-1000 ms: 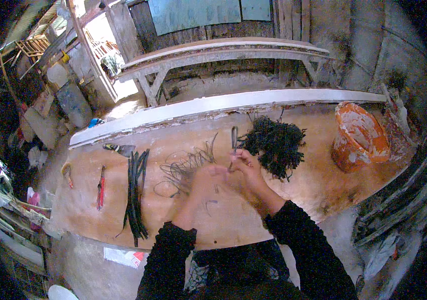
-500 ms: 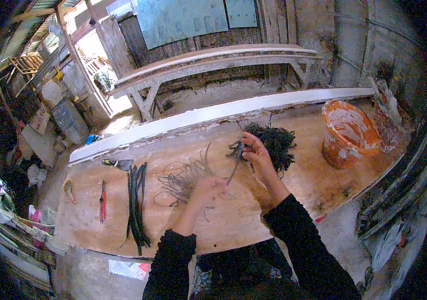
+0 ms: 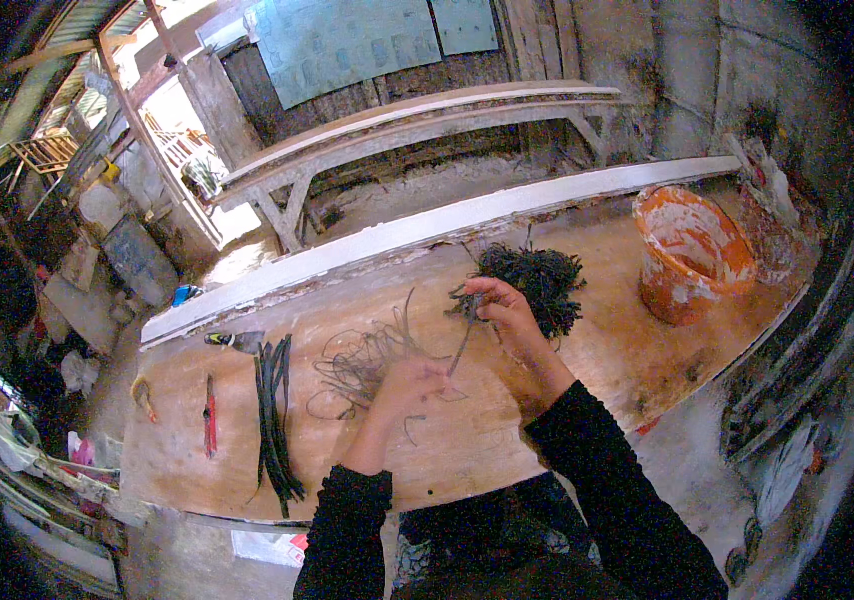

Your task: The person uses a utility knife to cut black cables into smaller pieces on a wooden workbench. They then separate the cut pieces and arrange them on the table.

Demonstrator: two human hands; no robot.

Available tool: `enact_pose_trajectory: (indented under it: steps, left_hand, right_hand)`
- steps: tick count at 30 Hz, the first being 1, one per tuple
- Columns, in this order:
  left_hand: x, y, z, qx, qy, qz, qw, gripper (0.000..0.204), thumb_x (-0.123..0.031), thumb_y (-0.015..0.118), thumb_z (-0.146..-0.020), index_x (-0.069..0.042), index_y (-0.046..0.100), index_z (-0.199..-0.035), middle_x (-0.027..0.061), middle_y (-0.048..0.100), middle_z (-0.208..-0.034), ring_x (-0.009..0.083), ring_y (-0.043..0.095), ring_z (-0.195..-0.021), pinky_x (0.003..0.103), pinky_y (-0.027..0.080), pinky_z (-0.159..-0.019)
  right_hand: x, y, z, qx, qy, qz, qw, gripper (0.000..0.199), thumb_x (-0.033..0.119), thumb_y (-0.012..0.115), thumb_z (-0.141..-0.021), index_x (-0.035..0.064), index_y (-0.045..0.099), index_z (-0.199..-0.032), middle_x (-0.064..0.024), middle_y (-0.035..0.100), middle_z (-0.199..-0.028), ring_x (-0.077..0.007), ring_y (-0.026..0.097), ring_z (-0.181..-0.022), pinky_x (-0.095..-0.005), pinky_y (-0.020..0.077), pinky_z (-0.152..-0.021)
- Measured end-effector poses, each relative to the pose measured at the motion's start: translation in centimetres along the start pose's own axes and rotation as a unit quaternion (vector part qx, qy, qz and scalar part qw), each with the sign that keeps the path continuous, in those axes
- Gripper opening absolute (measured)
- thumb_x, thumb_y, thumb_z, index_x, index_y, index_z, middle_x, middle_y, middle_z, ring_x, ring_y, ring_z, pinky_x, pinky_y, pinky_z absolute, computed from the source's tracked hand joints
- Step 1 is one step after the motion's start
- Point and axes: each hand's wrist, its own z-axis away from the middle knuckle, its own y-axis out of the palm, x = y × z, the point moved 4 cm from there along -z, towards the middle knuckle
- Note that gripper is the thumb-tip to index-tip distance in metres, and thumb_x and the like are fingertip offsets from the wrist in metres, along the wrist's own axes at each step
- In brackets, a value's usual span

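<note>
My right hand [image 3: 503, 312] is closed, its fingers pinching a short dark strip [image 3: 461, 345] near the strip's upper end. Lower and to the left, my left hand [image 3: 413, 384] is closed on the strip's other end, so it runs slanted between both hands. Beside and behind my left hand lies a loose tangle of thin dark strands [image 3: 352, 358]. Just beyond my right hand sits a heap of short, dark, curled strips [image 3: 539, 275]. A bundle of long black strips [image 3: 273, 420] lies farther left on the wooden table [image 3: 507, 440].
A plaster-smeared orange bucket [image 3: 669, 285] stands at the table's right. Toward the left lie a scraper [image 3: 237, 341], a red-handled tool [image 3: 210, 418] and a brush [image 3: 146, 400]. A long white board [image 3: 447, 236] runs along the far edge, with a bench [image 3: 427, 110] behind.
The view has shifted slightly. Both hands keep hold of the strip in nearly the same place, the right hand's fingers having shifted a little.
</note>
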Motion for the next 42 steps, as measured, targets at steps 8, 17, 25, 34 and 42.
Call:
enact_pose_trajectory:
  steps: [8,17,25,34,42]
  left_hand:
    - [0.3,0.0,0.2,0.057,0.012,0.004,0.998,0.011,-0.007,0.059,-0.071,-0.003,0.055,-0.080,0.0041,0.060,-0.072,0.0108,0.056,-0.063,0.021,0.043,-0.057]
    - [1.0,-0.9,-0.2,-0.087,-0.032,0.172,0.981,0.024,-0.008,0.056,-0.075,-0.002,0.047,-0.097,0.0067,0.057,-0.080,0.0135,0.055,-0.068,0.022,0.044,-0.061]
    - [0.8,-1.6,-0.2,-0.097,0.034,0.378,0.920,0.031,-0.008,0.054,-0.075,-0.003,0.042,-0.103,0.0061,0.055,-0.086,0.0158,0.054,-0.078,0.026,0.045,-0.068]
    - [2.7,-1.5,-0.5,-0.070,-0.018,0.462,0.884,0.030,-0.010,0.053,-0.077,-0.009,0.043,-0.105,0.0015,0.053,-0.092,0.0158,0.052,-0.081,0.030,0.043,-0.072]
    - [2.1,-0.6,-0.3,-0.042,-0.031,0.525,0.850,0.020,-0.014,0.055,-0.076,-0.013,0.050,-0.096,-0.0020,0.055,-0.090,0.0150,0.052,-0.081,0.031,0.043,-0.073]
  right_hand:
    - [0.2,-0.5,0.1,-0.062,-0.008,0.083,0.995,0.019,0.001,0.052,-0.069,0.0047,0.056,-0.087,0.0002,0.056,-0.076,-0.0054,0.047,-0.061,-0.0173,0.0352,-0.054]
    - [-1.1,0.1,0.3,-0.120,-0.041,0.141,0.982,0.017,0.007,0.059,-0.071,0.0066,0.047,-0.084,0.0040,0.044,-0.063,-0.0042,0.040,-0.055,-0.0169,0.0330,-0.048]
    - [-0.8,5.8,3.2,0.137,-0.250,0.367,0.885,0.011,0.005,0.059,-0.068,0.0061,0.059,-0.079,-0.0048,0.050,-0.072,-0.0174,0.049,-0.066,-0.0264,0.0402,-0.055]
    - [-0.4,6.6,4.2,0.139,-0.278,0.437,0.844,0.020,0.008,0.060,-0.066,0.0094,0.060,-0.085,-0.0067,0.051,-0.072,-0.0204,0.052,-0.066,-0.0271,0.0435,-0.057]
    - [-1.8,5.9,4.4,0.106,-0.266,0.415,0.864,0.025,0.007,0.067,-0.057,0.0093,0.062,-0.082,-0.0053,0.053,-0.070,-0.0180,0.052,-0.060,-0.0261,0.0414,-0.050]
